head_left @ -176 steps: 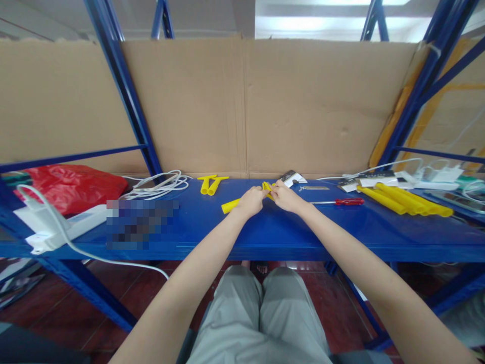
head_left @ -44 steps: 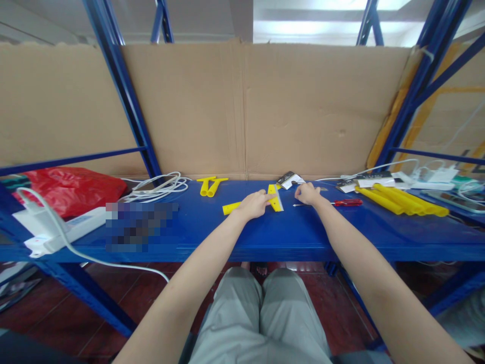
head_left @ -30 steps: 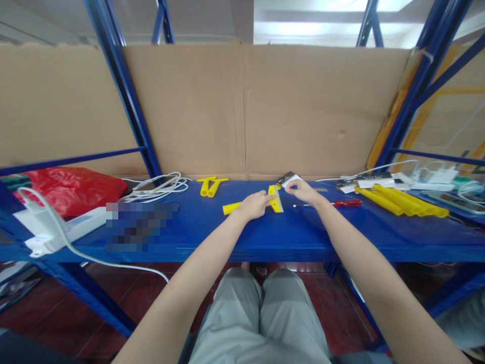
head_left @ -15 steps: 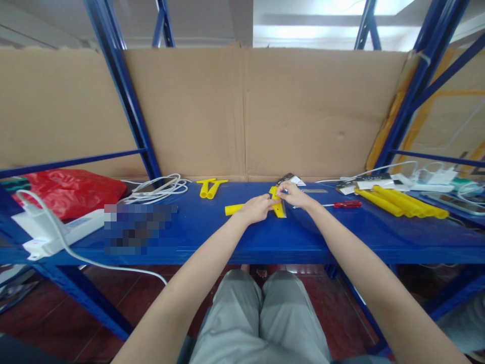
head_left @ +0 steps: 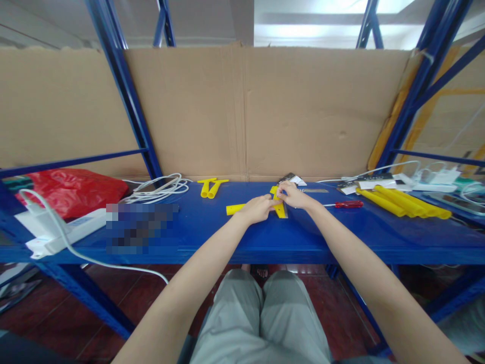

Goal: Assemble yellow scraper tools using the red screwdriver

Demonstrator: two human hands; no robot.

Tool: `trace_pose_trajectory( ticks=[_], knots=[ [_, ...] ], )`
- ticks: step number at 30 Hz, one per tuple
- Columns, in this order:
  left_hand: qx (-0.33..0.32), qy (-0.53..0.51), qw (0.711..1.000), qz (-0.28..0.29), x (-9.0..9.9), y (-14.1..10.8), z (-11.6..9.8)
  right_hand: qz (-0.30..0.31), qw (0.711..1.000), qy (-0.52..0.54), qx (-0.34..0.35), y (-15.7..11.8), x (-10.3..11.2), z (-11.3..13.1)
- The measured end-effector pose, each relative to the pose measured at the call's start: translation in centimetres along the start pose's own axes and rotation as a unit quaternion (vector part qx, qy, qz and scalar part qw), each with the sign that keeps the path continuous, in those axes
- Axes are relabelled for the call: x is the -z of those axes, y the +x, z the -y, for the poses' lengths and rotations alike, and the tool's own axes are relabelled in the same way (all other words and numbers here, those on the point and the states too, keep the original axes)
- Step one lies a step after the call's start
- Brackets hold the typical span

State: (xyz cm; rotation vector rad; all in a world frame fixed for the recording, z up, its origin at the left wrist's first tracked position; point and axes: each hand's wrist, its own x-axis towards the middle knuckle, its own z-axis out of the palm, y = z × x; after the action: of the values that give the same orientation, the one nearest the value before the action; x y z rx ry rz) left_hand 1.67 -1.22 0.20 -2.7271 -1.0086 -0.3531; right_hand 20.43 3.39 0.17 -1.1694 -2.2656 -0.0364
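Observation:
A yellow scraper head (head_left: 279, 209) with a metal blade edge lies on the blue table, between my two hands. My left hand (head_left: 259, 208) holds it from the left, fingers closed on it. From the upper right, my right hand (head_left: 291, 194) pinches at its top part; whatever small piece is between those fingertips is too small to name. A yellow tube (head_left: 235, 209) pokes out left of my left wrist. Right of my right forearm lies a red-handled screwdriver (head_left: 348, 204), its shaft partly hidden by the arm.
Two yellow T-shaped pieces (head_left: 212, 188) lie at the back. Yellow tubes (head_left: 403, 201) and card packaging (head_left: 373, 182) are at the right. A red bag (head_left: 76, 192), coiled white cable (head_left: 162, 189) and power strip (head_left: 76, 230) occupy the left. Cardboard (head_left: 322, 111) stands behind.

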Motion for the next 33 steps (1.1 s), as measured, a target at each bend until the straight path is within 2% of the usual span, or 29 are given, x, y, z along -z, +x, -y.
trace_pose_trajectory(
  ticks=[7, 14, 18, 22, 24, 26, 29, 31, 33],
  knots=[
    [-0.004, 0.007, 1.0, 0.01, 0.2, 0.0, -0.1, 0.02, 0.999, -0.033, -0.018, -0.2, 0.4, 0.7],
    [-0.007, 0.007, 1.0, 0.009, 0.2, -0.1, -0.2, 0.008, 1.0, -0.01, -0.009, -0.2, 0.4, 0.5],
    [-0.006, 0.008, 1.0, 0.006, 0.3, -0.1, -0.3, -0.02, 0.999, 0.039, -0.024, -0.2, 0.1, 0.1],
    [0.004, 0.005, 1.0, -0.001, 0.4, -0.1, -0.3, -0.079, 0.986, 0.117, -0.084, 0.1, 0.0, -0.2],
    [0.017, 0.003, 1.0, -0.011, 0.3, 0.0, -0.1, -0.108, 0.97, 0.173, -0.132, 0.2, 0.2, -0.1],
    [0.036, 0.0, 0.999, -0.026, 0.2, 0.0, 0.1, -0.105, 0.944, 0.25, -0.189, 0.1, 0.6, 0.2],
    [0.067, -0.006, 0.996, -0.052, 0.2, 0.0, 0.5, -0.014, 0.885, 0.396, -0.245, -0.4, 1.3, 1.1],
    [0.078, -0.008, 0.995, -0.065, 0.2, 0.0, 0.7, 0.054, 0.846, 0.473, -0.239, -0.8, 1.5, 1.9],
    [0.077, -0.008, 0.995, -0.069, 0.3, 0.0, 0.7, 0.095, 0.825, 0.51, -0.224, -1.0, 1.5, 2.5]
  ],
)
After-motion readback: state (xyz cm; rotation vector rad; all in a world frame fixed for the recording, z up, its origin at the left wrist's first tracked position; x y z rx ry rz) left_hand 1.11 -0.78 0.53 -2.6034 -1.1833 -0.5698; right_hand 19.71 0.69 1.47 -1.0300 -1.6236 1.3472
